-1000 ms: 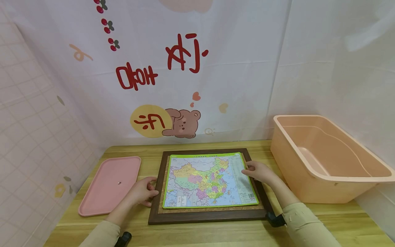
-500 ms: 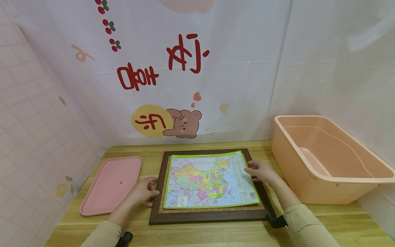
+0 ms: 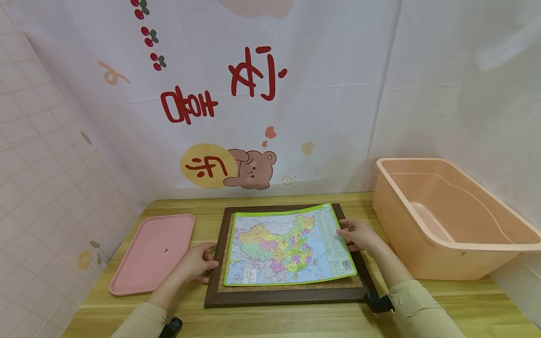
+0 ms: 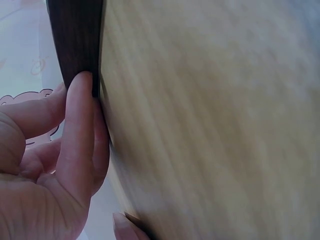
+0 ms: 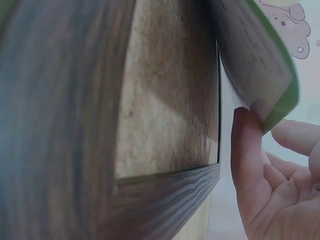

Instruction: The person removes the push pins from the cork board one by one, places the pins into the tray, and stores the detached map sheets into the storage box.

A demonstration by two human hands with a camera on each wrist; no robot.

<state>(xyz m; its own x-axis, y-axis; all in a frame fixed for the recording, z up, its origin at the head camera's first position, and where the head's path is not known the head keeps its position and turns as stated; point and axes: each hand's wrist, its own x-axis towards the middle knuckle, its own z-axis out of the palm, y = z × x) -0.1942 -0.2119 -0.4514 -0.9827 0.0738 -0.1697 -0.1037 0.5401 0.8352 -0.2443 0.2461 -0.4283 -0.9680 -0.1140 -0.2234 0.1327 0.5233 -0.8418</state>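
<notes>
A green-bordered map [image 3: 270, 246] of China lies over a dark-framed cork board [image 3: 283, 297] on the wooden table. My right hand [image 3: 359, 236] pinches the map's right edge between thumb and fingers. That side curves up off the board, and the right wrist view shows bare cork [image 5: 165, 100] beneath the raised sheet [image 5: 260, 60]. The map's left side stays down on the board. At the board's left edge is my left hand [image 3: 195, 263]; in the left wrist view its fingers [image 4: 77, 130] grip the dark frame [image 4: 75, 40] from both faces.
A pink tray [image 3: 148, 253] with a small shiny spot sits on the left of the table. On the right stands a deep peach-coloured tub [image 3: 410, 249], close to my right forearm. A printed white cloth [image 3: 321, 108] hangs behind the table.
The map's right side has risen and bent upward, with my right hand moving slightly to the right along with it. My left hand and the board have stayed in place.
</notes>
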